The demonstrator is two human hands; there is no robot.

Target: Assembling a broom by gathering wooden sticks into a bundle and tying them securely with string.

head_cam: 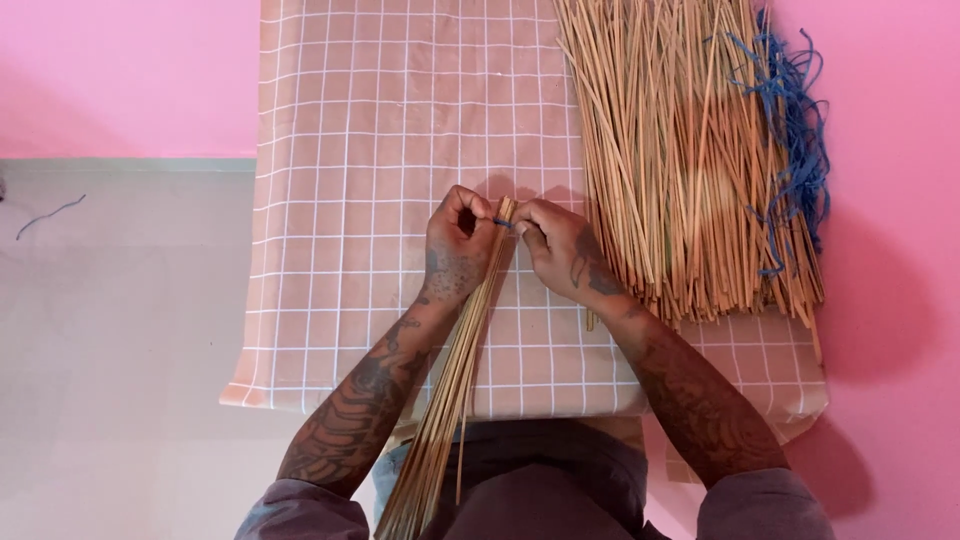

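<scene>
A thin bundle of long tan sticks (462,350) runs from my lap up to the middle of the checked tabletop (360,150). My left hand (455,250) grips the bundle's top end, fingers curled around it. My right hand (560,245) pinches a short blue string (503,223) that wraps the same end of the bundle. Both hands touch at the bundle's tip.
A large loose pile of the same tan sticks (680,160) lies on the right side of the table. Several blue strings (795,130) lie tangled along its right edge. A stray blue string (50,214) lies on the grey floor at left. Pink walls surround the table.
</scene>
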